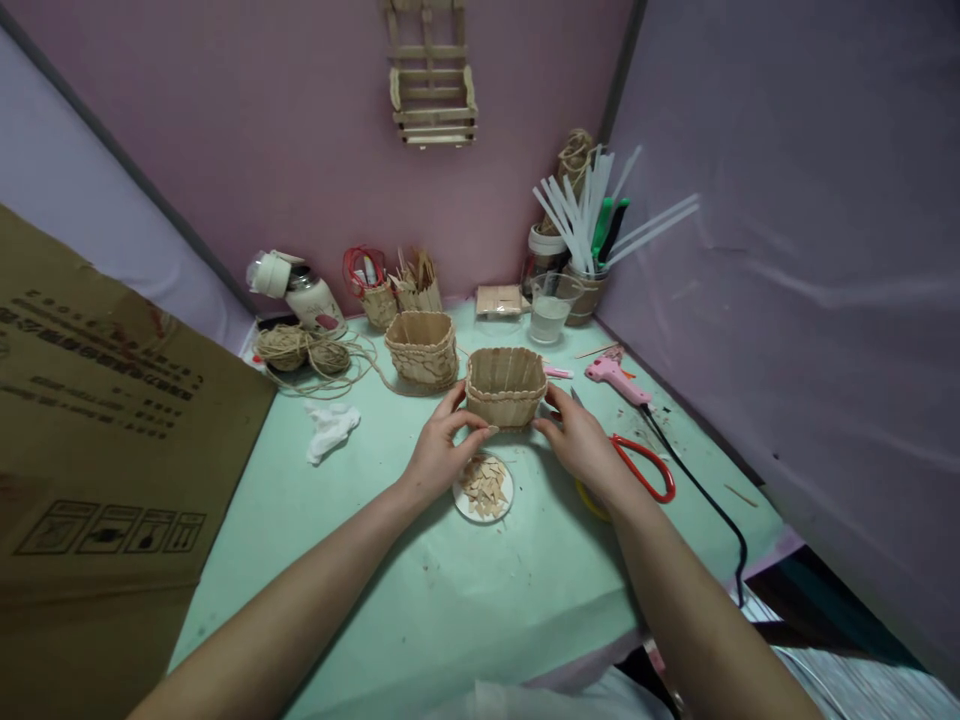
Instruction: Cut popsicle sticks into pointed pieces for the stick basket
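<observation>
A small wooden-slat basket with braided twine round its rim and base stands upright in the middle of the table. My left hand grips its lower left side, thumb at the front base edge. On the opposite side my right hand holds the lower right corner between thumb and fingers. Just in front lies a white dish of small wood chips. Behind and to the left is a second, similar basket with darker twine lines on its wall.
Red-handled scissors lie beside my right forearm, partly covered. A pink glue gun with a black cord rests at the right. Twine balls and a crumpled tissue lie left. A cup stands behind; a cardboard box borders the left.
</observation>
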The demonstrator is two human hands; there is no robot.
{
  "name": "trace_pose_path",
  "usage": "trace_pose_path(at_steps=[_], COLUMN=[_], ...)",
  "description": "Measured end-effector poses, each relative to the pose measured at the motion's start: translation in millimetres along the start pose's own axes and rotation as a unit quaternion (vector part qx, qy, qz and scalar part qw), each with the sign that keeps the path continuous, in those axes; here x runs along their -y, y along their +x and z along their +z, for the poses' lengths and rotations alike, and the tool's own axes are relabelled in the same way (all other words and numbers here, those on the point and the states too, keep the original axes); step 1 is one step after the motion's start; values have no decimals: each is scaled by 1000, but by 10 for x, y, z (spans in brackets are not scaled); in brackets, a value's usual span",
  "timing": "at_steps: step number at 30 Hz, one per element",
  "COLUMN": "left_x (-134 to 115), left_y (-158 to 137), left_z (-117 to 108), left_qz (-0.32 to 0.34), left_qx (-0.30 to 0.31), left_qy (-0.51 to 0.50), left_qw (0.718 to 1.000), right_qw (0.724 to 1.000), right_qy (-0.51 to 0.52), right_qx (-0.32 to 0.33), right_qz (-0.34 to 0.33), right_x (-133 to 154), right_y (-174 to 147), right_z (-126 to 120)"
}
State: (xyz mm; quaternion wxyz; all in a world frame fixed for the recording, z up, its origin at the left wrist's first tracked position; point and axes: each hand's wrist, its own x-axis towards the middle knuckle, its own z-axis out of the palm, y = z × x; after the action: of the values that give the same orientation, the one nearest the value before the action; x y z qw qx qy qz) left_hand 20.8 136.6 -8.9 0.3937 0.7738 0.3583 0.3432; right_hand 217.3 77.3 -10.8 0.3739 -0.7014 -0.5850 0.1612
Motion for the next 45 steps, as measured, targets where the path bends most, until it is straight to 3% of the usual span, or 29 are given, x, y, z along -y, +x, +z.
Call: trace_pose_path(at_steps=[5,8,14,26,35,39,42,45], left_x=[-103,-203,-298,-334,-443,-435,-440,-511], left_y=[1,20,131,-12,-218,-247,-206,-82], left_z=[-2,-34,-69,-137,-245,-284,-367,-459], left_qz=[-10,-65,-186,-293,-314,-298,-248,-185], left_qx=[9,5,28,18,22,22,-45,-104], left_qy=[-32,-93,-240,-319,-281,-225,-121,-68], left_qw=[999,994,952,901,907,927,960,975], right_qw=[999,999,998,997,995,994,995,996], right_qy=[41,34,-4,10,29,36,27,34], right_qx=[12,-8,-18,48,87,99,78,47], right_qz=[-1,18,54,54,32,33,56,63], right_x=[73,109,110,188,266,231,175,113], right_y=[18,8,71,-58,-154,-172,-206,-272], right_z=[11,-40,-144,-177,-143,-152,-198,-286])
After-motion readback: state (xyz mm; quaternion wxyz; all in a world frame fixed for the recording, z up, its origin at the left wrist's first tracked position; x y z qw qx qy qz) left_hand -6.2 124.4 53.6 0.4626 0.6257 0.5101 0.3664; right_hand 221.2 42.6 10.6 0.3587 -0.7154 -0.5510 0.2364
